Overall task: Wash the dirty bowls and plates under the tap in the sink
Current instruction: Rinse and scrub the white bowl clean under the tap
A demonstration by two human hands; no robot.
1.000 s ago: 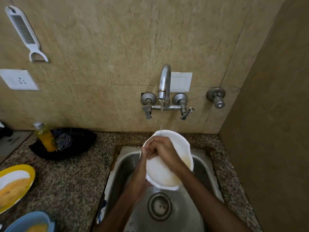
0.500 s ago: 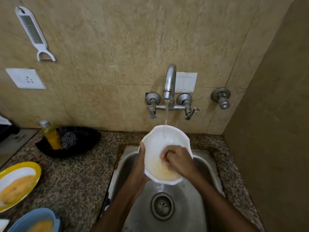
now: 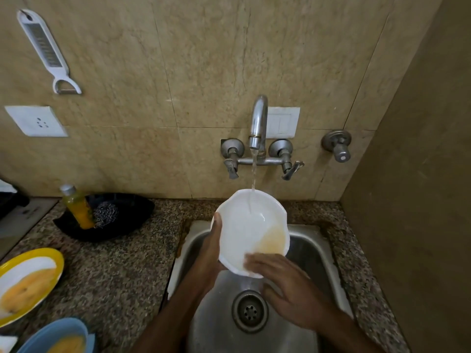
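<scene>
A white bowl (image 3: 248, 230) is tilted over the steel sink (image 3: 316, 253), under the running tap (image 3: 258, 123). Water lands inside it, and a yellow-brown stain shows on its right inner side. My left hand (image 3: 212, 247) grips the bowl's left rim, thumb on the edge. My right hand (image 3: 285, 281) lies blurred at the bowl's near rim, fingers spread across the lower edge. A yellow-rimmed plate (image 3: 28, 281) with yellow residue and a blue bowl (image 3: 58, 337), also soiled, sit on the counter at the lower left.
A black tray (image 3: 127, 212) holds a yellow soap bottle (image 3: 77, 207) and a steel scrubber (image 3: 105, 215) on the speckled counter. A grater (image 3: 44, 47) hangs on the wall above a socket (image 3: 35, 121). A side wall stands close on the right.
My right hand has come out of the bowl's inside to its near rim. The bowl has tilted, showing the stain on its right side.
</scene>
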